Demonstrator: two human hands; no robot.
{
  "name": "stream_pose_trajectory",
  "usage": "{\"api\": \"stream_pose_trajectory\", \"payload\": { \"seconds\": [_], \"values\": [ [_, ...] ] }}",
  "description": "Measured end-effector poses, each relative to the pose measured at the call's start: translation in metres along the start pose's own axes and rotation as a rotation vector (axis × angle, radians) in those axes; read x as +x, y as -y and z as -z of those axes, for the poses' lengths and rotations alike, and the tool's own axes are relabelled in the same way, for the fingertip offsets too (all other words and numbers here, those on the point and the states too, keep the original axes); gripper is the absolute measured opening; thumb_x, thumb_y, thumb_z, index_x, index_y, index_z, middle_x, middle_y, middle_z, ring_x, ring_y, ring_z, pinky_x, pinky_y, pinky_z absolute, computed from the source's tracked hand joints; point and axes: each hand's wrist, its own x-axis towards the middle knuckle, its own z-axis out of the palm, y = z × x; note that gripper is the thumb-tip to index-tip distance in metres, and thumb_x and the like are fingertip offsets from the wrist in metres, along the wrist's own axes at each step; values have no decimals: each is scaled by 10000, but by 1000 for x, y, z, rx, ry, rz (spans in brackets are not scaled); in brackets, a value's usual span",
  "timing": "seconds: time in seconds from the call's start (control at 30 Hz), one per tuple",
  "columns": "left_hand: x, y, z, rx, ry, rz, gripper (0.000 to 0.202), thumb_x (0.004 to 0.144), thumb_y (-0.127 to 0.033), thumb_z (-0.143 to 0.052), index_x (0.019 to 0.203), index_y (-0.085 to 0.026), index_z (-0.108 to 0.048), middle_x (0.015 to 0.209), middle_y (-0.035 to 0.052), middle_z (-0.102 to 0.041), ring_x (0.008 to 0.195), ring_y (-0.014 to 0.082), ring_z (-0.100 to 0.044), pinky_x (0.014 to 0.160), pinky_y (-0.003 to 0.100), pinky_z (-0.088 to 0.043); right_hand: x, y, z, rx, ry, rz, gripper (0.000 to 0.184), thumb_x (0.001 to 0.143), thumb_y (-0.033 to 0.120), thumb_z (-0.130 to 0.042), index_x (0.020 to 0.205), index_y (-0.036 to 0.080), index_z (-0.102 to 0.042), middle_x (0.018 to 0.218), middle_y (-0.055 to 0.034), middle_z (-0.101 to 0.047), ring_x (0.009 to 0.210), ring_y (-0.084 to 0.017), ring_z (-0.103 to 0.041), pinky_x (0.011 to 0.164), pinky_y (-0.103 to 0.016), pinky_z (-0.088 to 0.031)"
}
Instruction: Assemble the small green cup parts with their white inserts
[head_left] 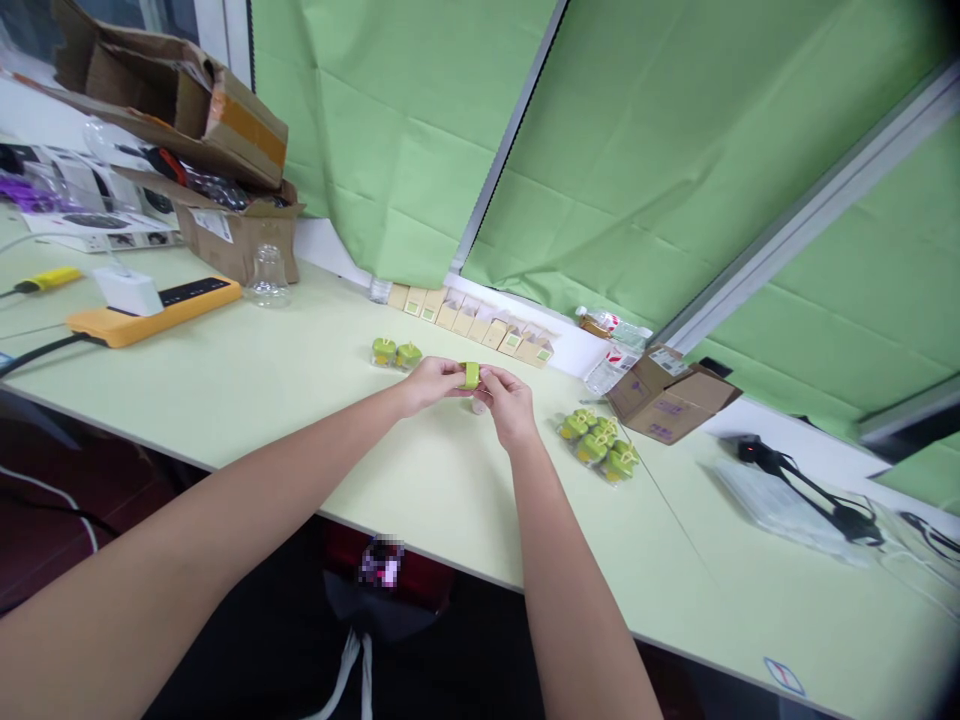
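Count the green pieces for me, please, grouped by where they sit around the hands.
Held between left hand and right hand: 1 green piece
Left of the hands: 2, a green pair
Right of the hands: at least 4, a green cluster, overlapping
Total: at least 7

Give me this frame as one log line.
left hand: grips small green item | right hand: grips same item | nearby: two green items, bagged green items | surface: pale green table
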Motion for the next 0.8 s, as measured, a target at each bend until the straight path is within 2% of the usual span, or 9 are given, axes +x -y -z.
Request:
{"api": "stream_pose_trajectory", "payload": {
  "seconds": [0.1,0.23,0.3,0.47,0.57,0.67,0.8],
  "values": [
    [0,-1,-3,68,-30,-37,280,682,-332,-801,677,-112,-628,692,9,-631,734,152,-673,906,395,-548,-2,4,-2,-59,46,33,339,713,420,-771,972,209,-722,987,-43,-705,812,-142,-640,728,-287,-562],
    [1,-1,-2,194,-59,-47,198,746,-303,-711,723,-126,-625,739,16,-629,702,131,-639,783,343,-558,-6,7,-1,-155,136,31,429,699,419,-791,1082,255,-690,1144,-41,-657,834,-139,-640,738,-300,-566],
    [0,0,-1,226,-48,-44,169,768,-283,-658,715,-132,-606,737,13,-612,703,132,-630,740,319,-554,-7,7,-1,-133,174,4,430,699,412,-790,1089,264,-682,1137,-31,-646,812,-133,-642,746,-314,-573],
    [-1,1,-2,222,0,4,139,807,-265,-543,745,-145,-579,751,25,-607,681,141,-614,655,300,-545,-9,9,-3,25,247,-71,388,691,330,-778,1051,234,-668,956,-11,-650,785,-143,-640,766,-345,-582],
    [0,-3,-1,159,-49,3,128,810,-262,-522,776,-151,-575,859,67,-662,750,165,-645,644,302,-547,-8,12,-1,71,193,-111,352,699,293,-724,1036,211,-665,909,-18,-653,762,-154,-654,685,-298,-559],
    [2,-7,0,86,-167,-9,99,783,-249,-575,777,-158,-535,999,111,-695,815,178,-672,644,296,-546,-3,13,5,114,64,-111,306,695,270,-648,991,195,-668,851,-12,-631,724,-166,-667,641,-291,-543],
    [2,-12,1,20,-232,-18,181,741,-237,-657,738,-165,-490,1007,121,-714,805,171,-681,669,297,-548,3,9,12,190,-131,-193,288,650,212,-528,907,179,-654,838,-14,-608,712,-176,-674,651,-324,-562]
  ]
}}
